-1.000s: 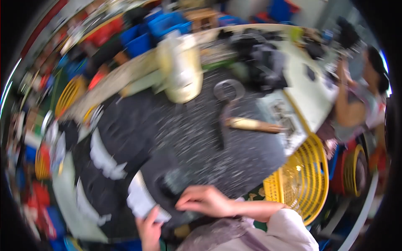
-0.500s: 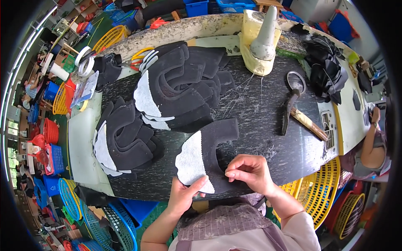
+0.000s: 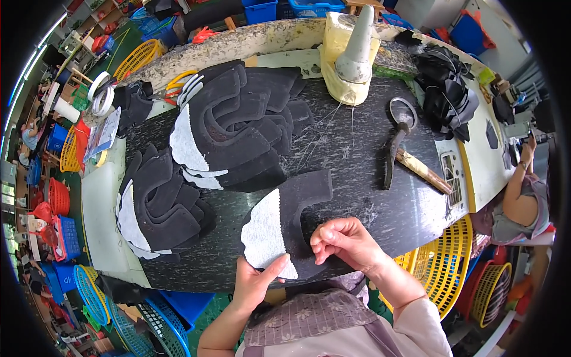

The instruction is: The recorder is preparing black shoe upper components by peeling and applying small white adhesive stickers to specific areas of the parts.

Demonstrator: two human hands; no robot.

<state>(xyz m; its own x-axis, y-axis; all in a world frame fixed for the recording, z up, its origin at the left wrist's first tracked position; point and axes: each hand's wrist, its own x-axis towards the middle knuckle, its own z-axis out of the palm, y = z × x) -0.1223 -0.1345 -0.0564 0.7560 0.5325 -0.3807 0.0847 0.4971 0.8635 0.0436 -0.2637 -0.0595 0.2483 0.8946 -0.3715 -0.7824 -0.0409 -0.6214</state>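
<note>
— Crowded workshop, isn't it? Coloured plastic baskets all round, and a dark counter point(image 3: 357, 149) scratched pale in the middle.

— Yes. At its near edge lies a black cut fabric piece point(image 3: 291, 208), curved, with a white-grey lining patch point(image 3: 264, 235) on its lower left part.

— What are the hands doing?

— The left hand point(image 3: 253, 285) comes up from the lower edge and grips the bottom of the piece, thumb lying over the white patch, fingers underneath and out of sight. The right hand point(image 3: 345, 244) sits just to the right, fingers point(image 3: 324, 241) curled shut in a pinch at the piece's right edge; whether they grip the fabric or something small I cannot tell.

— And further out?

— Two heaps of similar black pieces: one stack point(image 3: 238, 125) in the middle of the counter, another pile point(image 3: 157, 205) to the left. Beyond them stands a grey cone point(image 3: 357, 47) on a yellowish block point(image 3: 339, 77). To the right lie dark scissors point(image 3: 395, 137) beside a wooden-handled tool point(image 3: 422, 172), well apart from the hands. A seated person point(image 3: 520, 196) shows at the far right rim.
</note>
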